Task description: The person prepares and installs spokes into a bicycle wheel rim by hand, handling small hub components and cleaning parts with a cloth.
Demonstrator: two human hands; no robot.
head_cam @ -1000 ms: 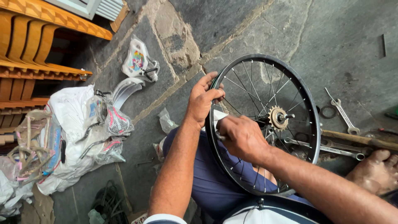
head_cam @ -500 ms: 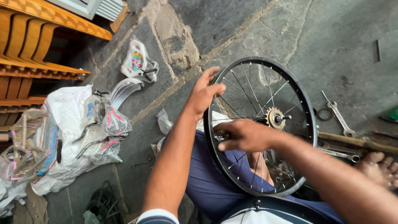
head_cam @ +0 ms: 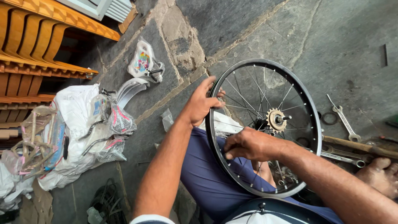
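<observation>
A black spoked bicycle wheel with a small toothed sprocket at the hub [head_cam: 265, 124] rests upright on the person's lap, over blue shorts [head_cam: 207, 178]. The left hand [head_cam: 202, 103] grips the upper left part of the rim, fingers spread over it. The right hand [head_cam: 248, 145] is closed around the spokes near the lower left rim. On the grey stone floor [head_cam: 331, 45] to the right lie a silver open-end wrench [head_cam: 343, 118], a dark ring [head_cam: 330, 118] just beside it, and a wooden handle [head_cam: 360, 146]. To the left lie white plastic bags with parts [head_cam: 78, 132] and curved silver mudguards [head_cam: 129, 90], near orange wooden furniture [head_cam: 37, 45].
</observation>
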